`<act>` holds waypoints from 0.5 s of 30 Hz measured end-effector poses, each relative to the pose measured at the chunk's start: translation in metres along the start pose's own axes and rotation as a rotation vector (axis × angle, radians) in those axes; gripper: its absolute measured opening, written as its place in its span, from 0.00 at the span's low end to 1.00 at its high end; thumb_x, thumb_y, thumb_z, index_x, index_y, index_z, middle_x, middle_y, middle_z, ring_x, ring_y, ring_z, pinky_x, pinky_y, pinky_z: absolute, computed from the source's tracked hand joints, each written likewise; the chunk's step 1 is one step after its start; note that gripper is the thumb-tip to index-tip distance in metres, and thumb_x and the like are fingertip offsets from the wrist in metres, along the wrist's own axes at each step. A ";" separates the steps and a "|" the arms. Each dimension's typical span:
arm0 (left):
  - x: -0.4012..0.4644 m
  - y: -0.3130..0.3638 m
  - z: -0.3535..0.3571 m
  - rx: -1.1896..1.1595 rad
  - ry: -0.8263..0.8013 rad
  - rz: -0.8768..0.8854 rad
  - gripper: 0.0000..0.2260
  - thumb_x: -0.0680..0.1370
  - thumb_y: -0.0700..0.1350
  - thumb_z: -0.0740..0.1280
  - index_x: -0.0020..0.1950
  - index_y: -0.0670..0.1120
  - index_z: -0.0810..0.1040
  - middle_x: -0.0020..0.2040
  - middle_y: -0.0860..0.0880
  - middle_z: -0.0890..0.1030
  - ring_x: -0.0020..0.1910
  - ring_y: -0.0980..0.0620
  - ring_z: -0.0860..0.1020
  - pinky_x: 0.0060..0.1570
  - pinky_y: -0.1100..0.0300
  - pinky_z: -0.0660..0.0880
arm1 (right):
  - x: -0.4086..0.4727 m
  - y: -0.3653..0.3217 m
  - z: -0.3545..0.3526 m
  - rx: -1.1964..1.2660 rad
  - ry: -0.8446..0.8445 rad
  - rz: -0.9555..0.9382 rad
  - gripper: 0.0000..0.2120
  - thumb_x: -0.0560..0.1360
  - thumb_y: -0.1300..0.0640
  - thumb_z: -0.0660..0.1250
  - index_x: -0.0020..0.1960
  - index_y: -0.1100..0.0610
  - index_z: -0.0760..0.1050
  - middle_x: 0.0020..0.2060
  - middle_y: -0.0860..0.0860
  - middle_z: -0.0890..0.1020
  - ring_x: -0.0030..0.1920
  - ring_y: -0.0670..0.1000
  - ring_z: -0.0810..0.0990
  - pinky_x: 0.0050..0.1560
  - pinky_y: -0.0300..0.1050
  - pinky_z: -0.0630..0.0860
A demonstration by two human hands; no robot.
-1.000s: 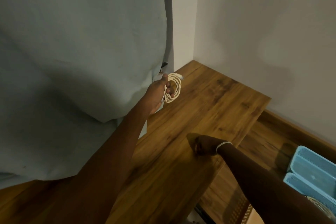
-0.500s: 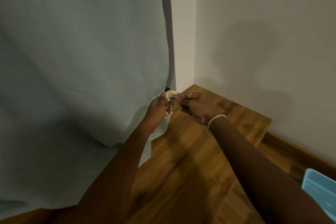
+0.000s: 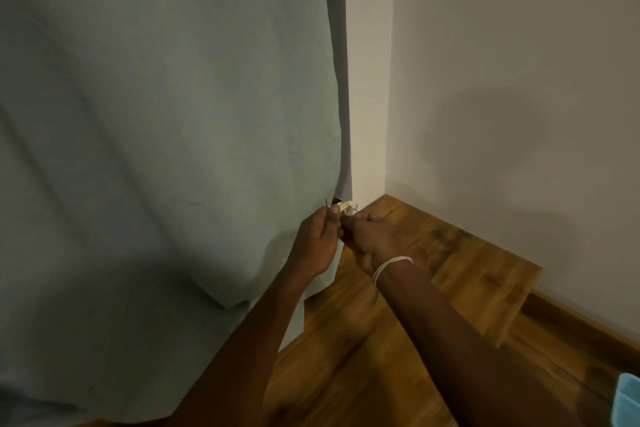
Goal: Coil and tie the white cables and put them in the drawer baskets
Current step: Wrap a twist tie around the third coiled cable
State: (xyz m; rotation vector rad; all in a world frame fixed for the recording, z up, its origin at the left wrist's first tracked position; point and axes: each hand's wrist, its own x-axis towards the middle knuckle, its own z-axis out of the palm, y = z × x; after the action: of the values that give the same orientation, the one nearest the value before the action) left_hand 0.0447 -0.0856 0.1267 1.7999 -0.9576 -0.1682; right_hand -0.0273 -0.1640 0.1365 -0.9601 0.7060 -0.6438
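Our fingers are curled on both sides, pinching the small white cable coil (image 3: pixel 346 207) between the left hand (image 3: pixel 317 242) and the right hand (image 3: pixel 370 240), which touch each other above the wooden tabletop (image 3: pixel 450 274). We see the grey-blue curtain (image 3: pixel 166 121) filling the left, the pale wall (image 3: pixel 519 80) at the right, then the tabletop in the corner. A blue basket (image 3: pixel 627 402) edge shows at lower right. A white band (image 3: pixel 391 265) circles our right wrist. A thin black tie (image 3: pixel 84 202) pokes up just beside the left thumb; most of the coil is hidden.
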 end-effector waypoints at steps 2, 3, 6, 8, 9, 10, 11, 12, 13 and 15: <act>-0.003 -0.001 -0.003 0.053 0.034 0.052 0.15 0.84 0.52 0.53 0.44 0.48 0.74 0.36 0.54 0.77 0.37 0.59 0.77 0.41 0.65 0.74 | -0.002 0.000 0.000 0.139 -0.109 0.110 0.06 0.78 0.70 0.65 0.53 0.68 0.78 0.45 0.60 0.81 0.45 0.55 0.80 0.52 0.46 0.81; -0.003 -0.002 -0.004 0.072 0.055 0.070 0.16 0.84 0.52 0.53 0.44 0.48 0.74 0.36 0.54 0.78 0.38 0.59 0.78 0.41 0.63 0.75 | -0.003 0.001 0.000 0.189 -0.155 0.151 0.07 0.79 0.70 0.63 0.54 0.68 0.78 0.47 0.59 0.81 0.46 0.54 0.80 0.54 0.45 0.80; -0.005 -0.006 -0.005 0.151 0.100 0.112 0.17 0.84 0.52 0.52 0.46 0.46 0.75 0.39 0.49 0.80 0.40 0.52 0.81 0.47 0.52 0.79 | -0.006 0.005 0.001 0.289 -0.191 0.194 0.09 0.80 0.70 0.61 0.57 0.66 0.77 0.53 0.60 0.81 0.53 0.55 0.79 0.65 0.50 0.76; -0.006 -0.005 0.000 0.211 0.127 0.141 0.17 0.84 0.53 0.52 0.45 0.45 0.74 0.38 0.48 0.80 0.39 0.50 0.81 0.47 0.46 0.79 | -0.009 0.008 0.004 0.329 -0.171 0.184 0.10 0.81 0.68 0.61 0.59 0.66 0.77 0.55 0.61 0.81 0.56 0.57 0.80 0.67 0.53 0.75; -0.007 -0.003 0.003 0.241 0.139 0.142 0.17 0.84 0.53 0.51 0.45 0.45 0.73 0.37 0.49 0.79 0.38 0.50 0.80 0.47 0.44 0.79 | -0.010 0.009 0.006 0.342 -0.161 0.181 0.09 0.81 0.68 0.61 0.58 0.66 0.78 0.53 0.61 0.81 0.54 0.57 0.80 0.64 0.52 0.77; -0.008 0.000 0.006 0.273 0.146 0.135 0.16 0.83 0.54 0.51 0.45 0.46 0.71 0.36 0.50 0.78 0.37 0.51 0.79 0.48 0.43 0.78 | -0.010 0.009 0.007 0.346 -0.145 0.183 0.08 0.81 0.67 0.61 0.55 0.67 0.78 0.49 0.61 0.82 0.51 0.57 0.81 0.61 0.51 0.78; -0.008 0.003 0.008 0.304 0.146 0.116 0.15 0.84 0.54 0.51 0.46 0.46 0.69 0.36 0.51 0.77 0.36 0.51 0.79 0.50 0.43 0.77 | -0.010 0.009 0.008 0.344 -0.126 0.185 0.08 0.81 0.66 0.62 0.54 0.68 0.79 0.48 0.61 0.82 0.50 0.57 0.81 0.59 0.51 0.79; -0.009 0.005 0.011 0.327 0.140 0.091 0.13 0.84 0.54 0.52 0.48 0.47 0.68 0.36 0.52 0.76 0.36 0.52 0.78 0.53 0.44 0.76 | -0.009 0.009 0.009 0.337 -0.108 0.189 0.09 0.81 0.65 0.62 0.55 0.68 0.79 0.49 0.62 0.83 0.51 0.59 0.81 0.60 0.53 0.79; -0.009 0.007 0.011 0.340 0.131 0.063 0.11 0.83 0.53 0.52 0.49 0.47 0.66 0.36 0.52 0.76 0.36 0.52 0.78 0.56 0.45 0.75 | -0.009 0.009 0.009 0.332 -0.093 0.194 0.10 0.81 0.65 0.63 0.56 0.69 0.80 0.52 0.63 0.83 0.53 0.60 0.81 0.61 0.55 0.79; -0.008 0.009 0.010 0.351 0.108 0.024 0.10 0.83 0.54 0.53 0.51 0.48 0.63 0.38 0.52 0.78 0.37 0.53 0.78 0.60 0.48 0.71 | -0.008 0.009 0.009 0.331 -0.085 0.194 0.10 0.81 0.65 0.64 0.57 0.69 0.80 0.55 0.63 0.82 0.54 0.60 0.82 0.58 0.55 0.80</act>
State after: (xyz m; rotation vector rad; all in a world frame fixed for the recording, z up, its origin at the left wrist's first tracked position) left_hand 0.0292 -0.0883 0.1274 2.0917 -0.9752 0.1193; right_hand -0.0236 -0.1500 0.1338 -0.6012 0.5859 -0.5247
